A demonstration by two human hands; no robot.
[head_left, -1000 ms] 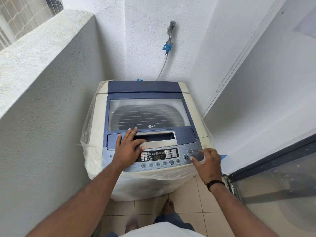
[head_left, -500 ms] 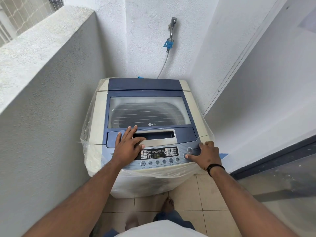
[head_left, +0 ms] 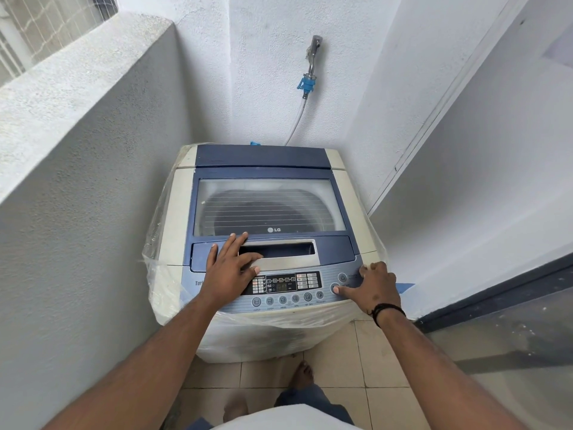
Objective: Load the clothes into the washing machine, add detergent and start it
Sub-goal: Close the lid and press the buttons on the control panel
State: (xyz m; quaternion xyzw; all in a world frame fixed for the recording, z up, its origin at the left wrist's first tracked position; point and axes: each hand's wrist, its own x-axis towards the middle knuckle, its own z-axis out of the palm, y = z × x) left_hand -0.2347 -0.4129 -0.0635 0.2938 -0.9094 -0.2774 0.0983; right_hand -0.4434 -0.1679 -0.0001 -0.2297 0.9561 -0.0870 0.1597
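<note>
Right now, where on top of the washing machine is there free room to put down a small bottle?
Free: the glass lid behind the left hand, and the dark blue strip at the back near the hose. Crowded: the button panel at the front, where the left hand lies flat and the right hand touches a button.

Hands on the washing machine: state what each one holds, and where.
Nothing held. Left hand rests flat on the closed blue lid; right hand thumbs a round panel button.

- You're in a home's laundry nook on a balcony: a top-loading washing machine (head_left: 269,231) sits under your fingers (head_left: 238,240).
- Beyond your fingers, a wall tap (head_left: 313,51) feeds a hose (head_left: 296,122).
- Below them lies a tiled floor (head_left: 381,367).
</note>
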